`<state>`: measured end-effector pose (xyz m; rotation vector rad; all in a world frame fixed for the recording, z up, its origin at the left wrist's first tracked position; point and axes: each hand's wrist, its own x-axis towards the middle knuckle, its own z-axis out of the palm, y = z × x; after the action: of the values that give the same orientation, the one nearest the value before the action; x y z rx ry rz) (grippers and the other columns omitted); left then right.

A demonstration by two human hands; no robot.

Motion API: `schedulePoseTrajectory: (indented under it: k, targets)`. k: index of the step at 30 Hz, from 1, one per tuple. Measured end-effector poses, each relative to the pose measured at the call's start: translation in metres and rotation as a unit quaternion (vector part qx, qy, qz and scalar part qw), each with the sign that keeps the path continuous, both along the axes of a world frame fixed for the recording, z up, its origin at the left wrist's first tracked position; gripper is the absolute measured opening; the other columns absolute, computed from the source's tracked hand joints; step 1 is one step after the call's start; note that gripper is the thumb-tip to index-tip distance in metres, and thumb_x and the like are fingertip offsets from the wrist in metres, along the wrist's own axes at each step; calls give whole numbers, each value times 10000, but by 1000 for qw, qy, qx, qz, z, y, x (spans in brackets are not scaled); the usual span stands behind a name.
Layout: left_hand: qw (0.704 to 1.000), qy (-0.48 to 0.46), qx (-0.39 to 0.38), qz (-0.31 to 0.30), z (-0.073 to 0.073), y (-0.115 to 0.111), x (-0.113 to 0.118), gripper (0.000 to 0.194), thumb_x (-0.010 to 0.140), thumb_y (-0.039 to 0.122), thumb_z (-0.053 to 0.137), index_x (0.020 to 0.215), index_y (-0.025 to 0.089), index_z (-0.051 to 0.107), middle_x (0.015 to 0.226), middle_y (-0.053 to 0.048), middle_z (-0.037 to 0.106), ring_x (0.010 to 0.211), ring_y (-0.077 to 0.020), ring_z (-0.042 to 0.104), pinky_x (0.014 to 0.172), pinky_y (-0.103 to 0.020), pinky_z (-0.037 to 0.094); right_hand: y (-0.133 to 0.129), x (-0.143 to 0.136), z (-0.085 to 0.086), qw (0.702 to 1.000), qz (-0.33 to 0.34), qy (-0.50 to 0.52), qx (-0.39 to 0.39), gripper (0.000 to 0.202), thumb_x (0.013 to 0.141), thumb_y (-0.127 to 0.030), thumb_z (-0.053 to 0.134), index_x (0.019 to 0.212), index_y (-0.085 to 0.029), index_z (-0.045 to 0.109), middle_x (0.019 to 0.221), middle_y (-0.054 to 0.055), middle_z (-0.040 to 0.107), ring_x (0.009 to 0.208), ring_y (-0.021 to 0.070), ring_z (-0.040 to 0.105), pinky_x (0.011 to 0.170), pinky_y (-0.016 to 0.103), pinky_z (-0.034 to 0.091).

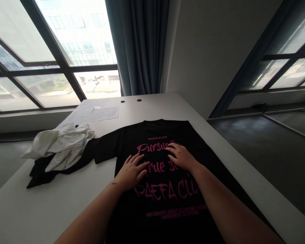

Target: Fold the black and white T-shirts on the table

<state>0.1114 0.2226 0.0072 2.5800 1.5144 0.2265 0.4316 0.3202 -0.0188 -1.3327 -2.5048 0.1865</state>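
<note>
- White table [66,200] runs toward big windows, with a black T-shirt [165,203] with pink lettering spread flat across its near right.
- Left hand [130,171] lies palm-down on the print, fingers spread, pinching nothing.
- Right hand [181,156] presses flat just beside it, fingers loosely fanned.
- Crumpled white garment [62,144] sits far left.

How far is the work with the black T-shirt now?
Done: the black T-shirt lies spread out, print side up, on the white table. In hand: the left hand and the right hand rest flat on the pink print, fingers spread. Left: no fold is visible in the shirt yet, and a white garment lies crumpled over a dark one at the table's left edge.
</note>
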Motion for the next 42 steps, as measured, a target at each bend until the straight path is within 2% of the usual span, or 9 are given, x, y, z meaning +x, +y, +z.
schedulePoseTrajectory:
  k: [4,10,18,26,28,32,34,38,42]
  targets:
    - [999,6,14,44,-4,16,2,449,1078,516,423,1500,438,555,1651,-3,437,1551,-281,342,1278,-537,259,-1,-1,1,1000,-3,-3,0,404,973,-342,585,1358,-265,685,1472,119,588,1370,324,544,1130,544,441]
    - [989,18,29,141,-10,24,-13,458,1082,481,381,1484,396,585,1628,-21,474,1544,-290,357,1266,-539,275,-10,5,5,999,17,26,-8,370,965,-325,602,1303,-257,739,1478,123,583,1366,314,557,1161,531,456]
    - [971,32,59,230,-14,27,-22,498,1066,442,382,1482,280,603,1599,-76,511,1516,-316,396,1256,-532,299,-24,10,35,992,103,42,-65,251,971,-335,636,1109,-274,837,1365,86,672,1303,283,599,1159,462,474]
    - [963,59,71,252,-16,18,-32,521,1062,448,382,1482,233,604,1588,-93,526,1505,-319,414,1252,-515,311,-37,10,56,979,139,29,-145,198,949,-382,685,908,-294,858,1349,39,679,1206,251,647,1080,387,514]
    - [964,60,70,250,-16,12,-33,518,1059,448,399,1478,225,607,1588,-96,525,1503,-325,417,1249,-526,312,-36,7,55,980,133,29,-147,204,953,-387,678,921,-291,854,1341,44,672,1206,248,639,1080,376,510]
    - [965,50,86,241,-17,0,-33,484,1045,431,457,1442,220,636,1563,-104,553,1490,-346,434,1234,-565,322,-23,-5,43,994,41,16,-98,370,978,-370,631,1310,-255,745,1261,104,655,1181,260,616,1104,410,483]
    - [966,46,105,230,-15,-7,-33,461,1040,419,476,1393,200,674,1528,-115,587,1476,-359,450,1228,-580,324,-17,-11,36,997,-4,-7,-77,443,991,-371,609,1403,-225,680,1217,120,650,1156,268,609,1103,429,474]
    - [967,43,142,208,-12,-22,-37,419,1041,426,486,1257,189,755,1448,-123,652,1437,-367,497,1215,-579,342,-10,-13,33,997,-31,-50,-57,387,1001,-365,596,1338,-219,719,1177,119,661,1106,270,606,1050,413,489]
    - [967,32,158,197,-13,-36,-47,391,1028,400,508,1270,211,751,1441,-116,659,1407,-370,531,1183,-584,382,-10,4,39,995,-63,-77,-32,312,1017,-345,564,1167,-177,780,1114,124,685,1029,263,619,944,378,512]
